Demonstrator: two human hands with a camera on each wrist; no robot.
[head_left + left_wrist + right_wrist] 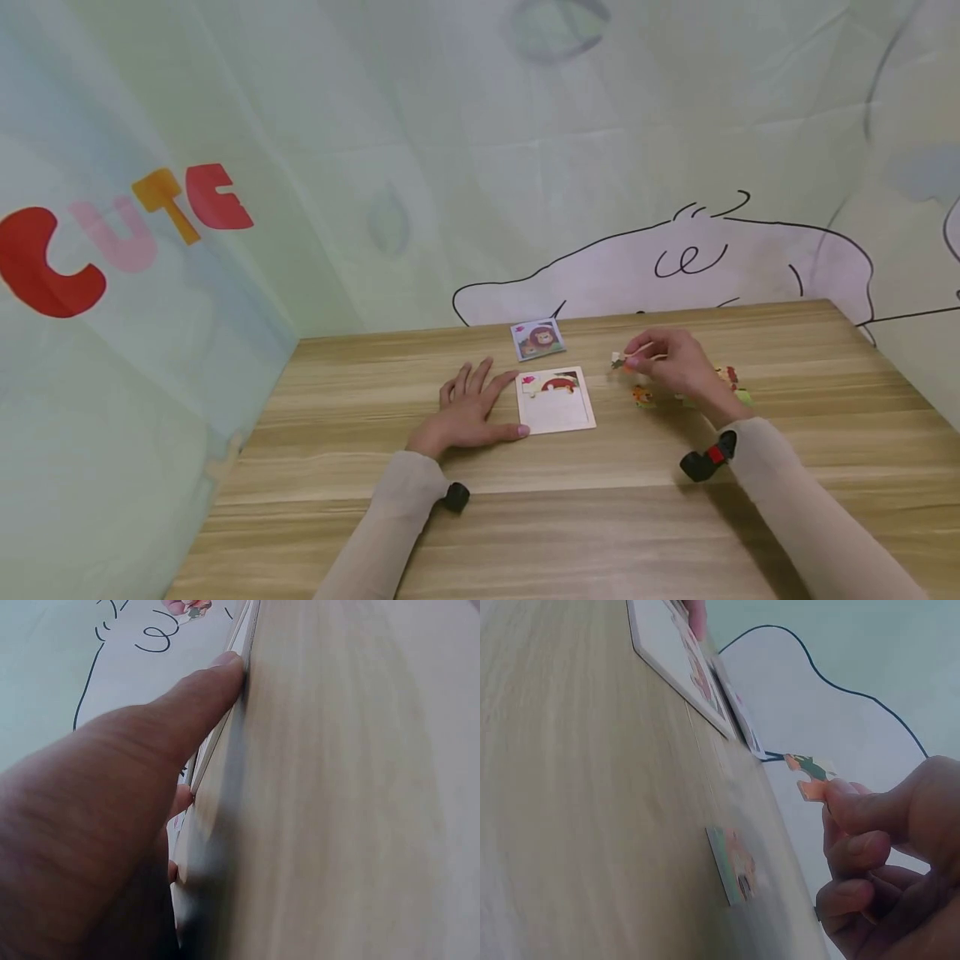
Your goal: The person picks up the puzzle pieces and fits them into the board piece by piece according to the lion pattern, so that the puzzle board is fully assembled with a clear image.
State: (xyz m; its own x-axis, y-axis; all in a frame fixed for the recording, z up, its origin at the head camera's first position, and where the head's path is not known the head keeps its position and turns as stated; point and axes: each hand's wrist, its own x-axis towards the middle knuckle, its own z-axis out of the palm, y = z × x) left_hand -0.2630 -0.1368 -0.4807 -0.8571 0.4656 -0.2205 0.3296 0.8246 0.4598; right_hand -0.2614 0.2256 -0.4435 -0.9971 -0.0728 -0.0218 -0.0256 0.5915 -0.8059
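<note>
A square puzzle board (557,414) lies on the table, its upper part filled with joined pieces and its lower part bare white. My left hand (467,417) rests beside it with spread fingers, the thumb touching its near left corner and a finger at its far left one. Above the table to the right of the board, my right hand (672,364) pinches a jigsaw puzzle piece (810,778) between thumb and fingers; orange, green and cream show on it. Below that hand a loose puzzle piece (642,396) lies on the wood.
Behind the board lies a picture card (537,339) with a lion on it. More loose puzzle pieces (727,377) lie right of the right hand, partly hidden by it. A printed cloth (420,167) hangs along the back and left edges of the wooden table (570,533).
</note>
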